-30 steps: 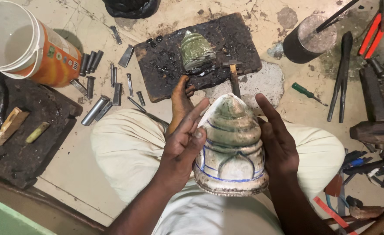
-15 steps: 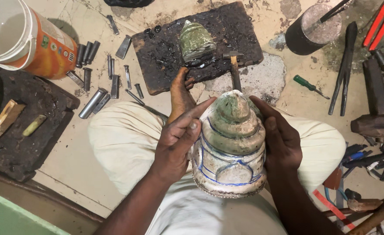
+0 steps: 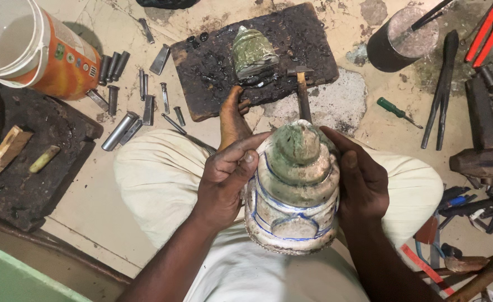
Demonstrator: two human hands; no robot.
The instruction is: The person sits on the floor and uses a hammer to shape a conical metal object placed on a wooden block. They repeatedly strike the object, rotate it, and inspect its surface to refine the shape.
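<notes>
I hold a tiered, dome-shaped metal piece (image 3: 292, 187) above my lap, pale green with blue drawn lines and a whitish rim. My left hand (image 3: 224, 182) grips its left side, fingers reaching toward the top. My right hand (image 3: 358, 179) clasps its right side. A second, smaller green dome piece (image 3: 252, 54) lies on a black pitch-covered board (image 3: 202, 67) on the floor ahead. A small hammer (image 3: 301, 89) rests by that board, its handle pointing toward me.
An orange and white bucket (image 3: 28, 50) stands at far left. Several steel punches (image 3: 129, 106) lie scattered on the floor. Another dark board (image 3: 23, 190) is at left. A dark cylinder (image 3: 400, 42), tongs (image 3: 442, 89), a green screwdriver (image 3: 397, 111) and tools crowd the right.
The dome piece has tilted and shifted slightly in my hands, and both hands have adjusted their grip around it. The view has drifted a little.
</notes>
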